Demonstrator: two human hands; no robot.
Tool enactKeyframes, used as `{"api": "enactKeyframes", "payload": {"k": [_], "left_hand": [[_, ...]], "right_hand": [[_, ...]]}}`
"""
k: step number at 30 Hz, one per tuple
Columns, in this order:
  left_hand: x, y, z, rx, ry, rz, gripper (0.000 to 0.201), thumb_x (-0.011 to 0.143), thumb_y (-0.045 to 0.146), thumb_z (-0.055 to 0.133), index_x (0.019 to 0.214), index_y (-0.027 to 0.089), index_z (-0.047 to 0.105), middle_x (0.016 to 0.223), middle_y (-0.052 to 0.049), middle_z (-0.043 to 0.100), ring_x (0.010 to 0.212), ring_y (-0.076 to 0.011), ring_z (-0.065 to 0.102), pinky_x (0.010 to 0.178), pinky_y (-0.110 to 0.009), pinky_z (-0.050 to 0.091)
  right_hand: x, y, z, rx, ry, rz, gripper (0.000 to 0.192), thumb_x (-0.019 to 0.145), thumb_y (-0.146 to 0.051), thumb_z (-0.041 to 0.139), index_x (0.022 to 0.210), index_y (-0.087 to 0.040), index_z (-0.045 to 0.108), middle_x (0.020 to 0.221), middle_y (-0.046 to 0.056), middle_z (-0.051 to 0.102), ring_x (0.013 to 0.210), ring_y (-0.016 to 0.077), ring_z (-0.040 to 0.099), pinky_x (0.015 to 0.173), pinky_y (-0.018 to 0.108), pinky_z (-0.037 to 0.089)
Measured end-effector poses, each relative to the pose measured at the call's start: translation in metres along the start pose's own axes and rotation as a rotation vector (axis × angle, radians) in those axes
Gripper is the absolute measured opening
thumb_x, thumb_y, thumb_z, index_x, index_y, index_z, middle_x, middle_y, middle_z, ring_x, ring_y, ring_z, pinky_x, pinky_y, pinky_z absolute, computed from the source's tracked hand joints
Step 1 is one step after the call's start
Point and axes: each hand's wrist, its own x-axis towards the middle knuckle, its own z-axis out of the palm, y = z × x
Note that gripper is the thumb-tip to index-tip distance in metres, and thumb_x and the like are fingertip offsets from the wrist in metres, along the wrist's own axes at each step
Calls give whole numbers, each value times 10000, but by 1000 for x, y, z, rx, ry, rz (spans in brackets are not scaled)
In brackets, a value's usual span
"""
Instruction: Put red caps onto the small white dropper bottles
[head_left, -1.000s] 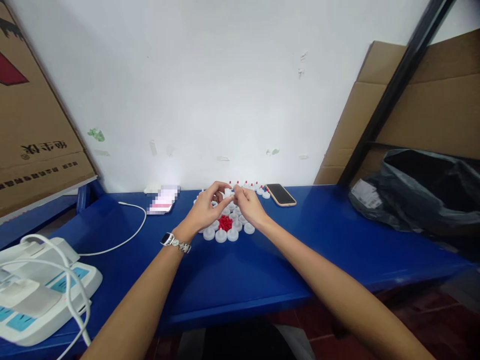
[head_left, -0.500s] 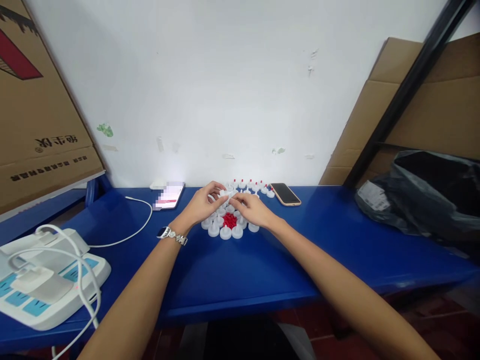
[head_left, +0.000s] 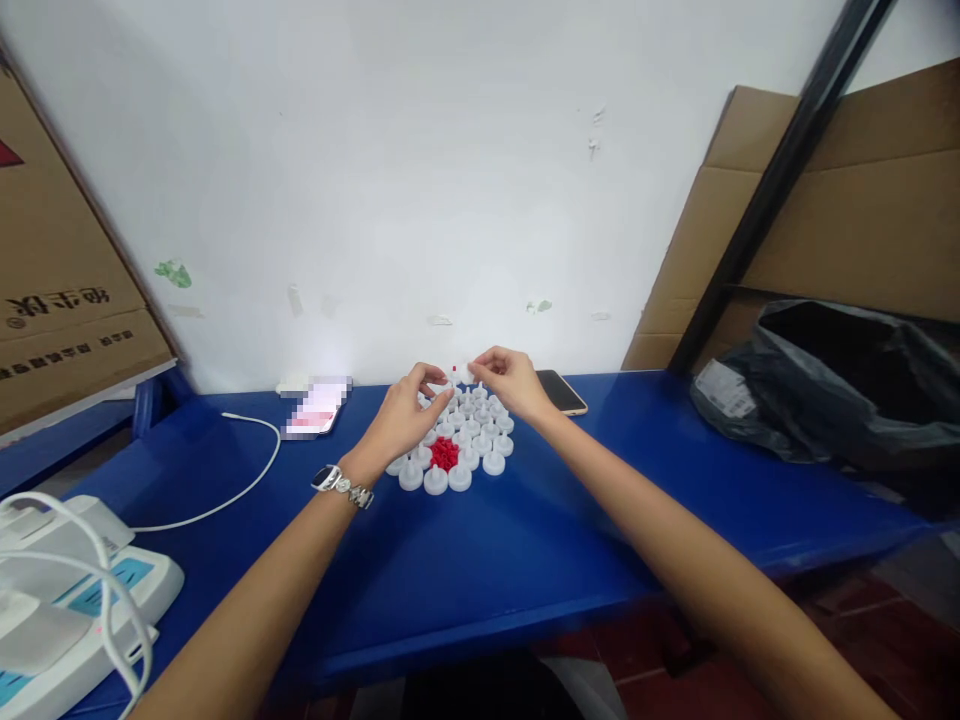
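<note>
My left hand (head_left: pixel 403 418) and my right hand (head_left: pixel 508 382) meet above the far side of a cluster of small white nozzle caps (head_left: pixel 480 440) on the blue table (head_left: pixel 525 540). Between the fingertips of both hands is one white cap with a red tip (head_left: pixel 455 375), pinched from the left and from the right. A little heap of red tips (head_left: pixel 444 453) lies in the middle of the cluster, near its front edge. I wear a metal watch (head_left: pixel 339 484) on my left wrist.
A phone (head_left: pixel 564 393) lies behind my right hand and a lit phone (head_left: pixel 315 408) to the left, with a white cable (head_left: pixel 240 480). A white device (head_left: pixel 67 600) sits front left. A black bag (head_left: pixel 840 390) and cardboard (head_left: pixel 862 210) stand at the right.
Both hands have lifted from the cluster toward its far side, still meeting at the fingertips. The view has shifted a little to the right.
</note>
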Motion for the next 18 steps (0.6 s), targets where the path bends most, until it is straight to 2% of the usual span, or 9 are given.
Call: {"api": "enactKeyframes", "payload": {"k": [3,8,14,18], "left_hand": [[6,-4,5,96,2,-4,279,917,454,508,1008,210,607,1035,-69,699,895,-225,647,721,-348,496],[0,-15,13,157,-1,35,246,936,404,477,981,207,618,1020,-70,683,942,-240,628,824,-391,488],[-10,-25,12,143,-134,103,199,935,354,478,972,220,620,1021,-60,672,988,-246,609,905,-411,462],[-11,-23,13,144,-132,116,199,938,342,466,972,217,617,1008,-62,663,1000,-253,602,901,-421,462]], "right_hand": [[27,14,-4,-325,23,44,162,841,-247,581,868,-141,701,813,61,731,741,152,654,709,241,478],[59,40,14,-702,-188,92,245,863,-191,521,985,-153,730,973,87,749,868,168,672,781,231,471],[72,53,25,-790,-359,107,128,761,-189,645,822,-164,754,883,76,757,835,195,676,758,239,464],[81,56,23,-816,-351,117,219,822,-281,611,957,-175,747,958,78,755,876,189,678,771,236,468]]}}
